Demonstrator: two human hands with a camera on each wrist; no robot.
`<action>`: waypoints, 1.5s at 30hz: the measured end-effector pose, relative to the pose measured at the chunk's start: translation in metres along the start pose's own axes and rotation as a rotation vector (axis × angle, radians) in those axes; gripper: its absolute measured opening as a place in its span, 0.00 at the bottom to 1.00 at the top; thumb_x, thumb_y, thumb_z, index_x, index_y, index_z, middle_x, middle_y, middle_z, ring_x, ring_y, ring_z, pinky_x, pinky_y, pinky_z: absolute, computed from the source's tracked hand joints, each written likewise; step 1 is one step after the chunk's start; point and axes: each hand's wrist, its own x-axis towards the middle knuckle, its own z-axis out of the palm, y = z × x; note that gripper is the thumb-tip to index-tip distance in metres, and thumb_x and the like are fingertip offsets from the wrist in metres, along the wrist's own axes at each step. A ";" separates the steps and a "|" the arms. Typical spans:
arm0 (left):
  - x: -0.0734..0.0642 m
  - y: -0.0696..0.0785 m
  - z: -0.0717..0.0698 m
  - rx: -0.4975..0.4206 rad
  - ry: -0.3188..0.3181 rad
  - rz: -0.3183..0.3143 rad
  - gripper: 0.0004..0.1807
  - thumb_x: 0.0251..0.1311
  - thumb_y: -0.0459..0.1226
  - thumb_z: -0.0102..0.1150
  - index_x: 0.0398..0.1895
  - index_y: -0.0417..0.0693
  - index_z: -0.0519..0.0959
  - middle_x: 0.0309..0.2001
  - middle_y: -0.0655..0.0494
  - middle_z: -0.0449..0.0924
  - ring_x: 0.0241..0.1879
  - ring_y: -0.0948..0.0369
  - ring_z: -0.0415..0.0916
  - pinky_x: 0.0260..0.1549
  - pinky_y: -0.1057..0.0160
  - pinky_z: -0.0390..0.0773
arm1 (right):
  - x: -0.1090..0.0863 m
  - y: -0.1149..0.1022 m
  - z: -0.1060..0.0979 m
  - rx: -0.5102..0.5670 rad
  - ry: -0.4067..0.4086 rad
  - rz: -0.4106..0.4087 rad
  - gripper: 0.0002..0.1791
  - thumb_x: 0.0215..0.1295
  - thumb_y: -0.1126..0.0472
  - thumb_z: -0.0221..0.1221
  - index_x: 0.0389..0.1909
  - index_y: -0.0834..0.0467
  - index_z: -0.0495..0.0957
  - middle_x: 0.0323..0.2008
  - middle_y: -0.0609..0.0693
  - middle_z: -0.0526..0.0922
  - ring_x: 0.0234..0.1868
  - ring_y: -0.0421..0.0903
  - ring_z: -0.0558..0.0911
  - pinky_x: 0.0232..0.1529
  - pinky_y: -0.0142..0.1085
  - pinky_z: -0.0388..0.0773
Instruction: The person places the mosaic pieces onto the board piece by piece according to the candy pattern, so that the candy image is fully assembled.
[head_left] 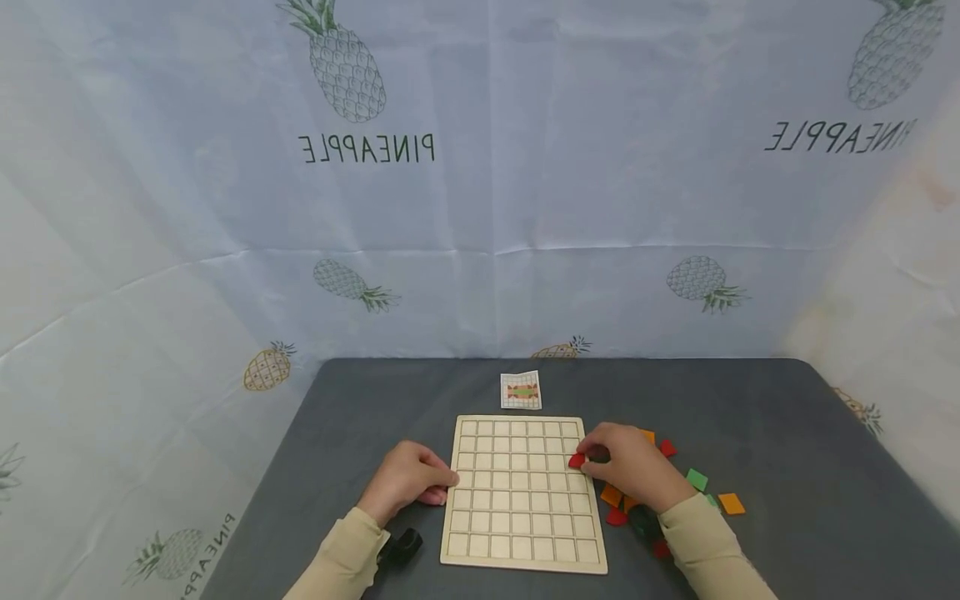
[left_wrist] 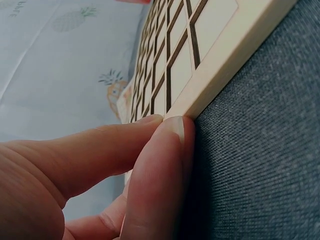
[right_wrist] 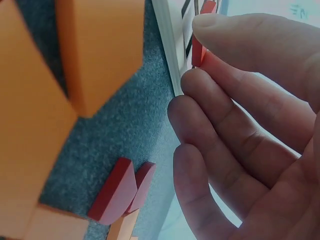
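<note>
A pale wooden grid board [head_left: 519, 502] lies on the dark grey table. At its left edge my left hand [head_left: 411, 477] pinches the rim between thumb and index finger; the left wrist view shows the thumb's nail [left_wrist: 178, 129] against the board's side [left_wrist: 215, 75]. My right hand [head_left: 632, 463] reaches over the board's right edge. Its thumb and index finger pinch a small red piece [head_left: 576, 460] at the right column of squares, upper half. In the right wrist view this red piece [right_wrist: 198, 50] stands on edge, partly covered by the thumb. The other fingers of that hand curl loosely.
Right of the board lie scattered orange tiles [head_left: 731, 503], green tiles [head_left: 697, 479] and red pieces [head_left: 667, 448], partly under my right forearm. A printed pattern card [head_left: 521, 390] sits behind the board. A pineapple-print cloth [head_left: 495, 208] hangs behind the table.
</note>
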 end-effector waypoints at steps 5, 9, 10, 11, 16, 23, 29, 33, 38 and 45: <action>0.002 0.002 0.000 0.003 -0.001 -0.002 0.08 0.58 0.34 0.80 0.36 0.39 0.90 0.29 0.48 0.90 0.24 0.64 0.86 0.30 0.62 0.92 | -0.001 -0.001 0.000 0.002 0.003 0.019 0.08 0.65 0.61 0.77 0.42 0.48 0.90 0.39 0.40 0.85 0.38 0.37 0.81 0.41 0.35 0.85; 0.002 0.004 0.001 0.007 -0.008 -0.007 0.08 0.59 0.34 0.80 0.36 0.39 0.90 0.29 0.48 0.90 0.24 0.64 0.86 0.30 0.62 0.92 | -0.002 0.000 -0.001 -0.020 0.011 0.021 0.08 0.64 0.61 0.77 0.40 0.47 0.90 0.38 0.39 0.85 0.39 0.36 0.81 0.42 0.35 0.86; 0.002 0.004 0.001 0.007 -0.010 -0.006 0.08 0.59 0.34 0.80 0.36 0.39 0.90 0.30 0.48 0.90 0.25 0.64 0.87 0.31 0.62 0.92 | -0.002 0.000 -0.001 -0.025 0.012 0.017 0.08 0.64 0.61 0.77 0.40 0.47 0.90 0.38 0.40 0.85 0.39 0.36 0.81 0.42 0.35 0.86; 0.002 0.005 0.002 0.007 -0.012 -0.005 0.08 0.59 0.34 0.80 0.36 0.39 0.90 0.30 0.48 0.90 0.25 0.63 0.87 0.31 0.62 0.92 | -0.003 0.000 -0.002 -0.024 0.011 0.018 0.07 0.64 0.61 0.77 0.40 0.47 0.90 0.38 0.40 0.85 0.39 0.36 0.82 0.42 0.34 0.86; 0.003 0.007 0.004 0.010 -0.016 0.005 0.08 0.59 0.34 0.80 0.36 0.39 0.90 0.30 0.48 0.90 0.24 0.64 0.86 0.31 0.61 0.92 | -0.006 0.000 -0.003 -0.011 0.009 0.014 0.08 0.64 0.62 0.76 0.42 0.49 0.91 0.39 0.41 0.85 0.39 0.36 0.82 0.41 0.35 0.86; 0.005 0.008 0.005 0.009 -0.017 -0.001 0.08 0.58 0.34 0.80 0.36 0.39 0.90 0.29 0.48 0.90 0.24 0.64 0.86 0.30 0.62 0.92 | -0.011 0.009 -0.014 -0.022 0.023 -0.004 0.10 0.67 0.61 0.75 0.47 0.51 0.91 0.41 0.41 0.86 0.42 0.38 0.85 0.44 0.36 0.88; 0.004 0.005 0.001 0.002 0.001 -0.019 0.09 0.58 0.35 0.80 0.37 0.38 0.90 0.30 0.47 0.90 0.25 0.63 0.87 0.30 0.62 0.92 | -0.027 0.032 -0.040 -0.037 0.030 -0.012 0.12 0.69 0.59 0.73 0.51 0.53 0.91 0.44 0.42 0.87 0.43 0.39 0.84 0.42 0.36 0.87; 0.002 0.003 -0.003 0.004 0.007 -0.029 0.09 0.59 0.35 0.80 0.37 0.38 0.89 0.30 0.47 0.90 0.25 0.63 0.87 0.30 0.62 0.91 | -0.045 0.052 -0.058 -0.036 0.020 0.028 0.13 0.68 0.59 0.73 0.52 0.55 0.90 0.45 0.44 0.88 0.46 0.44 0.87 0.44 0.41 0.90; 0.002 0.002 -0.004 0.013 0.010 -0.033 0.10 0.59 0.36 0.80 0.37 0.39 0.89 0.30 0.47 0.90 0.26 0.61 0.87 0.31 0.61 0.92 | -0.073 0.088 -0.076 -0.054 0.010 0.087 0.15 0.67 0.57 0.74 0.53 0.54 0.89 0.48 0.46 0.89 0.48 0.48 0.89 0.45 0.42 0.90; 0.001 -0.001 -0.001 0.023 0.011 -0.027 0.11 0.58 0.36 0.81 0.38 0.39 0.89 0.30 0.47 0.89 0.26 0.61 0.87 0.30 0.61 0.92 | -0.107 0.133 -0.088 -0.098 0.017 0.138 0.18 0.63 0.55 0.77 0.53 0.53 0.89 0.49 0.47 0.89 0.45 0.41 0.88 0.42 0.36 0.87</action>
